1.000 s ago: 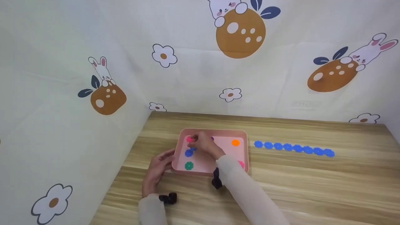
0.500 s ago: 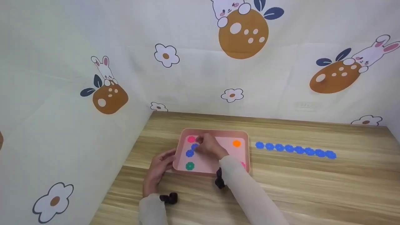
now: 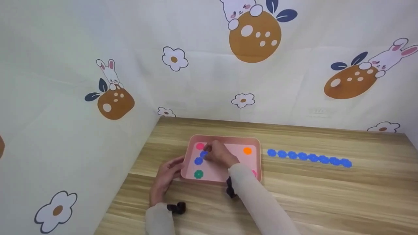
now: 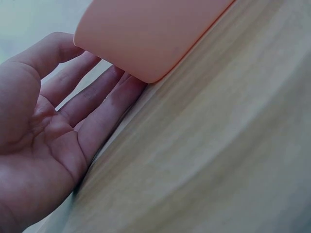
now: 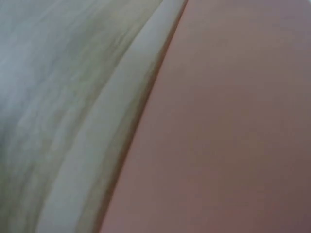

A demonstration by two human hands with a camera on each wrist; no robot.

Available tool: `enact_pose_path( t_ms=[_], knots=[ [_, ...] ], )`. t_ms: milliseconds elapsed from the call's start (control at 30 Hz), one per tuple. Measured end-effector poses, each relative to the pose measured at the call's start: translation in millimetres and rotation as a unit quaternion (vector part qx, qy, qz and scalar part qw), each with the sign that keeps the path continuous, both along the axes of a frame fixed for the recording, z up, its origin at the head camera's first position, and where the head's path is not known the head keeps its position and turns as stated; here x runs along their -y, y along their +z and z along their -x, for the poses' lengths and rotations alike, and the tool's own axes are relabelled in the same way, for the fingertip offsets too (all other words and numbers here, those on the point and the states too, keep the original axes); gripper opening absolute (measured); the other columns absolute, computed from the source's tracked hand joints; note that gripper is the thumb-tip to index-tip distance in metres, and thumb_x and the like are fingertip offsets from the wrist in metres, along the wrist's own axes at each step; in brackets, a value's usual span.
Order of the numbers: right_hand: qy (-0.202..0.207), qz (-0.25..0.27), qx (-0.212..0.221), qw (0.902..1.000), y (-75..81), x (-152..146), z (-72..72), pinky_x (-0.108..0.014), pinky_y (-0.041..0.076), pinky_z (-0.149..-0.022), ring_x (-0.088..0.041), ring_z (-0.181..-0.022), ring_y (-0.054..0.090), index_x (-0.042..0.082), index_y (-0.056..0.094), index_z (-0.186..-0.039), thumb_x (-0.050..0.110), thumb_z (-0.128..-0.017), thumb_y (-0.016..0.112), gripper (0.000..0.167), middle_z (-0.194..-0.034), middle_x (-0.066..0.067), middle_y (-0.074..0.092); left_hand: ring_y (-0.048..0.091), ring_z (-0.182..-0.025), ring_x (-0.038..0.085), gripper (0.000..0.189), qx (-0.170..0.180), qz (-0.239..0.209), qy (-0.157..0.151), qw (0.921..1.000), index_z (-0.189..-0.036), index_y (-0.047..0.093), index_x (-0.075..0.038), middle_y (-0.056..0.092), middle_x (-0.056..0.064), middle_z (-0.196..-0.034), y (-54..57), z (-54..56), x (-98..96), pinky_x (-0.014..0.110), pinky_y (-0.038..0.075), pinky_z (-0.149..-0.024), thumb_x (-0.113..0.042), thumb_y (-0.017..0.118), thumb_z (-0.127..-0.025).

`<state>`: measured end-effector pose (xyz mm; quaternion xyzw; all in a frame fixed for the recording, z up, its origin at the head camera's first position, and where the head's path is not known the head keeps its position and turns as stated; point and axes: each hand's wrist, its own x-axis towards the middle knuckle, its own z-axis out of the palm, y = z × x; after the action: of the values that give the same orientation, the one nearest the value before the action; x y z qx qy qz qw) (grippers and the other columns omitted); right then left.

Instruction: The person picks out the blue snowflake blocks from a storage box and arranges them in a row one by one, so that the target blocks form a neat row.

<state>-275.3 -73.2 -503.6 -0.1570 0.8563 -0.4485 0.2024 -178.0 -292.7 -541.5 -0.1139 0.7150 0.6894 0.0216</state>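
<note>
In the head view, a pink tray [image 3: 225, 140] stands on the table with small flower-shaped plastic pieces in it. My right hand [image 3: 220, 153] reaches inside, thumb and fingertips pinching the edge of a blue flower piece [image 3: 203, 154]. Another blue piece [image 3: 198, 161] lies just below-left of it. Close by are a pink piece [image 3: 200, 146] and a green piece [image 3: 198, 174]. My left hand [image 3: 166, 176] touches the tray's left side; in the left wrist view its extended fingers [image 4: 92, 97] meet the tray's corner. The right wrist view shows only the tray wall [image 5: 209, 121] and table, not the hand.
An orange piece [image 3: 247, 150] lies at the tray's right, and another pink piece [image 3: 254, 173] shows partly beyond the right sleeve. Right of the tray, several blue flower pieces [image 3: 302, 156] form a row on the wooden table [image 3: 326, 195]. Printed cloth hangs behind and at left.
My right hand has shifted slightly right within the tray, uncovering more of the pink and upper blue pieces and hiding a purple one. My left hand stays at the tray.
</note>
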Motion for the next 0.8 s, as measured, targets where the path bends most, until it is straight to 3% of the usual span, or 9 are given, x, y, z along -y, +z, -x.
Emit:
enact_pose_path(
  t_ms=[300, 500, 800],
  knots=[
    [0.028, -0.033, -0.042, 0.9981, -2.6, 0.8, 3.6, -0.037, 0.055, -0.100, -0.022, -0.098, 0.059, 0.009, 0.072, -0.116, 0.014, -0.090, 0.075, 0.027, -0.106, -0.006, 0.069, 0.069, -0.111, 0.019, 0.045, 0.014, -0.002, 0.012, 0.9998, -0.134, 0.064, -0.011, 0.066, 0.013, -0.135, 0.7, -0.5, -0.6, 0.028, 0.059, -0.087, -0.023, 0.073, -0.092],
    [0.022, -0.048, -0.012, 0.9986, 2.2, 0.0, 2.3, -0.036, 0.056, -0.100, -0.021, -0.099, 0.061, 0.015, 0.071, -0.117, 0.016, -0.089, 0.076, 0.029, -0.107, 0.000, 0.068, 0.068, -0.115, 0.020, 0.044, 0.022, 0.005, 0.013, 0.9997, -0.134, 0.064, -0.016, 0.065, 0.010, -0.137, 2.5, -1.2, -1.0, 0.029, 0.058, -0.092, -0.026, 0.073, -0.092],
    [0.031, -0.063, -0.022, 0.9973, 3.0, 1.0, 1.1, -0.037, 0.055, -0.101, -0.020, -0.099, 0.061, 0.014, 0.071, -0.119, 0.014, -0.090, 0.075, 0.029, -0.108, 0.000, 0.070, 0.067, -0.117, 0.021, 0.042, 0.020, 0.004, 0.006, 0.9998, -0.134, 0.064, -0.017, 0.065, 0.009, -0.137, 1.5, -1.5, -1.1, 0.031, 0.058, -0.095, -0.025, 0.070, -0.094]
  ],
)
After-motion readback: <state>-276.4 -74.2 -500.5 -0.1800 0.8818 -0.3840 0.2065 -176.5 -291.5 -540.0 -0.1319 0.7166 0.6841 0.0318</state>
